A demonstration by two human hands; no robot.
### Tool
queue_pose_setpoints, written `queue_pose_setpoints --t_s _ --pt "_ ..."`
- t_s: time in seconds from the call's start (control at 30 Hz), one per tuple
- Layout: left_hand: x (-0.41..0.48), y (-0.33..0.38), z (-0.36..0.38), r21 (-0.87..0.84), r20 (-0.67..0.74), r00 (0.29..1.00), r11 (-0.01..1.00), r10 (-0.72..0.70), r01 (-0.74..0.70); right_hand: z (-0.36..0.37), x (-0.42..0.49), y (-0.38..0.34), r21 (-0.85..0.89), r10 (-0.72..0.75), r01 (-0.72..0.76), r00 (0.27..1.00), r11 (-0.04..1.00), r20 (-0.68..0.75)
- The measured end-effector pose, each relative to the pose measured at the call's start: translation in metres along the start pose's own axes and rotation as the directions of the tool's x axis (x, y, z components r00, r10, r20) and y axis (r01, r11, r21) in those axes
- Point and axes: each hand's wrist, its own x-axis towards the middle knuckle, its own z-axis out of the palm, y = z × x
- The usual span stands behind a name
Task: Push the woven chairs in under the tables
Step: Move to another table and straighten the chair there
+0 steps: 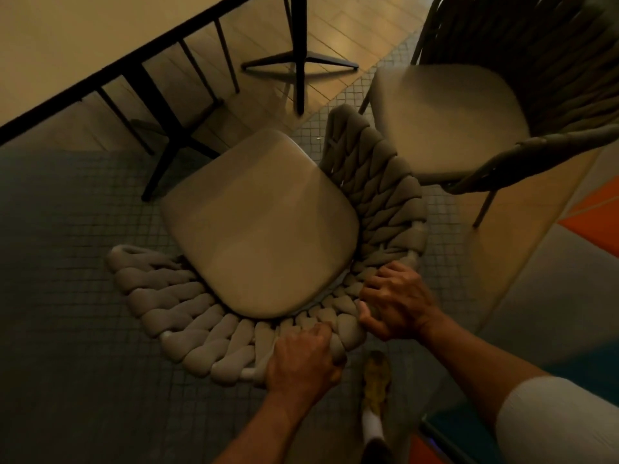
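1. While both hands grip the chair's (258, 222) woven back (187, 316), a shoe (376, 376) stands on the tile floor (67, 296) just behind that back. A tug backward could bring a chair leg onto the foot.
2. Left hand (303, 360) curls its fingers round the rim of the back. Right hand (397, 303) closes on the rim just beside it. Both holds sit close together and off to one side of the curve, so an uneven shove would likely swing the chair instead of sending it straight.
3. The chair stands on the tile at an angle to the table (67, 45). Its seat's front corner is near the table's edge and not yet under it. Its legs are hidden beneath the seat, so their clearance cannot be judged.
4. Dark base legs (167, 128) stand just past the seat front. Pushed on the present line, the chair could knock into them and stop short.
5. A second chair (449, 105) stands near on the right, its arm close to the woven back. A swing that way could make the two rub or lock.
6. Farthest, tile meets wood planks near the table's edge, and a leg might catch at that joint.
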Motion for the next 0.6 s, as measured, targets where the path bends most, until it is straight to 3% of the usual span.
queue_pose_setpoints --t_s 0.13,0.4,0.6 --pt "0.000 0.001 0.000 -0.032 -0.009 1.000 0.999 -0.014 0.014 0.005 -0.002 0.002 0.093 0.027 -0.027 1.000 0.995 0.005" --pt "0.004 0.007 -0.013 -0.146 0.160 0.983 0.983 -0.092 0.116 -0.014 0.002 0.002 0.147 0.017 -0.043 0.986 0.988 0.169" --pt "0.003 0.002 -0.004 -0.195 0.162 0.977 0.966 -0.137 0.168 -0.013 0.008 0.012 0.135 -0.131 0.100 0.959 0.986 0.251"
